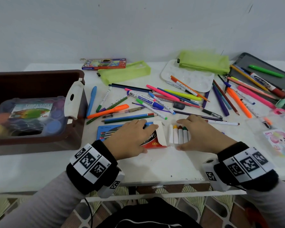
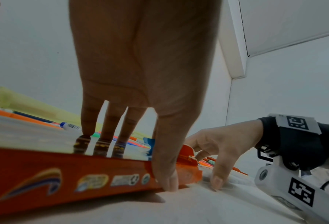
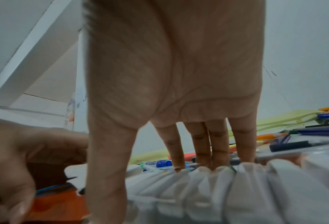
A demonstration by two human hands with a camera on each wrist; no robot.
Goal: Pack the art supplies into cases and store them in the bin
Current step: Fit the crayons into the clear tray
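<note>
White counter (image 1: 163, 167), brown bin (image 1: 39, 76), red-orange crayon box (image 1: 155, 144) with white flap, white-wrapped crayons (image 1: 179, 134) tipped yellow, brown, green, two lime-green pouches (image 1: 125, 72), blue pencil box (image 1: 105, 131), black-and-white patterned wristbands (image 1: 90, 162).

Red crayon box (image 1: 155, 144) lying flat, flap open, right of brown bin (image 1: 39, 142); white-wrapped crayons (image 1: 179, 134) half out.
</note>
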